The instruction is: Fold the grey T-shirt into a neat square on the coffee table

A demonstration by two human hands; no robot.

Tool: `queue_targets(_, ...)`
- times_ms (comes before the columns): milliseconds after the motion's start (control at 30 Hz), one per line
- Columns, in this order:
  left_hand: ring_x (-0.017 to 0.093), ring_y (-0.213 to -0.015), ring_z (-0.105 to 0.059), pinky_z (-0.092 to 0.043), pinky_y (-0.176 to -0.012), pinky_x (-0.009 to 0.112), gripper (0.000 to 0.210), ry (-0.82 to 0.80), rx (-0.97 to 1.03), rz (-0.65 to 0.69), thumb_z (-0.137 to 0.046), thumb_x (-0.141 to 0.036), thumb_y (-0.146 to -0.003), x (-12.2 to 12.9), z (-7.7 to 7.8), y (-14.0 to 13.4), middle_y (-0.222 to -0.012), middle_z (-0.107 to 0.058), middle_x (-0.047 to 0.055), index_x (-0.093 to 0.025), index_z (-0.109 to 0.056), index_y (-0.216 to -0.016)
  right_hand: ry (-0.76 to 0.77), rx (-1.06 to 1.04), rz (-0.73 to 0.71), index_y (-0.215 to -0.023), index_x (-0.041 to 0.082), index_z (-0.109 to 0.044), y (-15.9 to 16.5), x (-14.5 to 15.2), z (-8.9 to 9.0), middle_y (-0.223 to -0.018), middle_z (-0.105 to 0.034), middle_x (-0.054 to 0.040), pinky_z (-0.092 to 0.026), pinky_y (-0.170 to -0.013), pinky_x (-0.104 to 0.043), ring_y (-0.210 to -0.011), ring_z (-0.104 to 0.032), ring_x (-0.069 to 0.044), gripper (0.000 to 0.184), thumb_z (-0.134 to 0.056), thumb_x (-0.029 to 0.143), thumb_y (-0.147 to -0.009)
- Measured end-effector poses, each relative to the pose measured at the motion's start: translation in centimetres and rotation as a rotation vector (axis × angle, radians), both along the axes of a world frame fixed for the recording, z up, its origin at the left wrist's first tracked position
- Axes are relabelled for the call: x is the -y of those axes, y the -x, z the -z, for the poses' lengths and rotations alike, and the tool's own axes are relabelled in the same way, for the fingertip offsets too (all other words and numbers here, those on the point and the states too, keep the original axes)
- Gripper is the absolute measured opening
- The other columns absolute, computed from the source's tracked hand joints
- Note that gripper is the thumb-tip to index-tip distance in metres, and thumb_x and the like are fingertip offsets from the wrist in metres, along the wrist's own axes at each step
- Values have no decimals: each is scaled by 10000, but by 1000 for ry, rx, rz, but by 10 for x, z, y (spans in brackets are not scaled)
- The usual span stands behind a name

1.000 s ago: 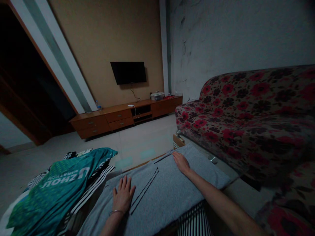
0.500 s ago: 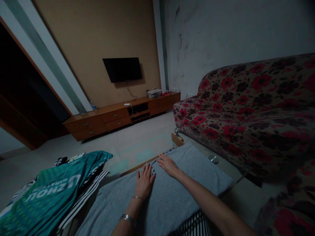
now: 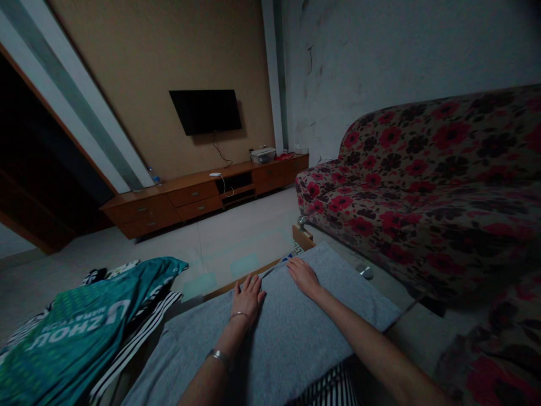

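Note:
A grey garment [image 3: 296,332] lies spread flat across a low glass-topped table [image 3: 393,293] in front of me. My left hand [image 3: 247,296] rests palm down on the cloth near its far edge, fingers apart. My right hand [image 3: 302,276] lies flat on the same far edge, a short way to the right of the left hand. Neither hand grips anything. Bracelets show on my left wrist.
A teal printed shirt [image 3: 80,332] lies on a heap of striped clothes [image 3: 127,349] at the left. A floral sofa [image 3: 422,192] stands to the right. A wooden TV cabinet [image 3: 198,194] and a wall TV [image 3: 205,111] are at the back, past bare floor.
My left hand slid forward and right along the grey garment to its far edge. My right hand shifted left, then back a little right. The hands ended closer together.

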State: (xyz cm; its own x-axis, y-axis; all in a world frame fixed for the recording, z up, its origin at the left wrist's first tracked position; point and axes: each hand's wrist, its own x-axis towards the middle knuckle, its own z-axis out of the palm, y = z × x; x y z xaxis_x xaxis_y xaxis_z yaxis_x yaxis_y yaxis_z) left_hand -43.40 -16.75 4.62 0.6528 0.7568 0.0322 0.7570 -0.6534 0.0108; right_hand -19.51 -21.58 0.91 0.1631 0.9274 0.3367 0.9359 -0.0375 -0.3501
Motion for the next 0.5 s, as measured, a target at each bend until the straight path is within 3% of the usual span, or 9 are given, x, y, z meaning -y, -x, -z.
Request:
queue_targets(167,253,-1427,-213,-180,-1135,553,510,-23,-12,-136,-275,-424,-966,2,11,-7,-1529,-311,18,-235,-396,-1425,29,30,85,-1307,142,-550,-45,8,17,-1377,-524,-86,-300,-1110,-354,-1309,-424,-196,423,-373,241,-936)
queue_targets(300,296,-1386,-288,-257,-1085,568,487,-32,-2,-207,-301,-414,-961,8,4,-16,-1506,-365,51,-230,-447,-1387,45,75,191,-1322,108,-528,-78,23,18,-1406,-488,-116,-290,-1117,-371,-1322,-412,-213,440,-360,244,-938)
queue_targets(400,311,-1360,-319,-283,-1061,561,430,-101,10,-189,-350,-391,-951,12,-7,-25,-1431,-461,110,-184,-567,-1259,43,88,228,-1290,106,-551,-71,27,13,-1398,-489,-139,-286,-1115,-407,-1335,-395,-230,419,-378,239,-932)
queue_targets(500,278,-1321,-373,-283,-1075,512,379,-166,28,-57,-385,-351,-943,14,-11,-31,-1364,-514,118,-179,-593,-1210,2,92,115,-1261,131,-575,-36,22,5,-1375,-518,-119,-278,-1121,-395,-1336,-391,-219,388,-415,232,-923)
